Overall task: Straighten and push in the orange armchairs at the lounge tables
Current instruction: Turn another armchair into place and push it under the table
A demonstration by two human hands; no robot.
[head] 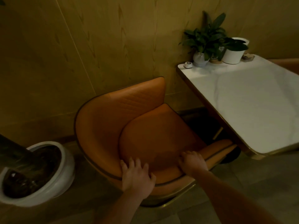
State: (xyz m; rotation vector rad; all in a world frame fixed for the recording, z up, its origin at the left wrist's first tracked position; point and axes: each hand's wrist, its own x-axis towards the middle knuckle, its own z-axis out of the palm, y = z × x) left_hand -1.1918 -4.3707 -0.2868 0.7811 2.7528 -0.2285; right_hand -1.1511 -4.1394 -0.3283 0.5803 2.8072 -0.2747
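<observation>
Dim, warm yellow-green cast throughout; the white glossy rectangular tabletop is brightest with a soft sheen, the orange leather armchair and grey tiled floor sit murky, focus soft, lines bowing toward edges.

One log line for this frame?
left hand grips armchair rim | right hand grips rim | armchair askew to table

Dim warm light, wood-panelled wall, grey tiled floor, white planter

One head-worn wide-angle view looks steeply down and forward, close over the orange armchair beside the white table.
</observation>
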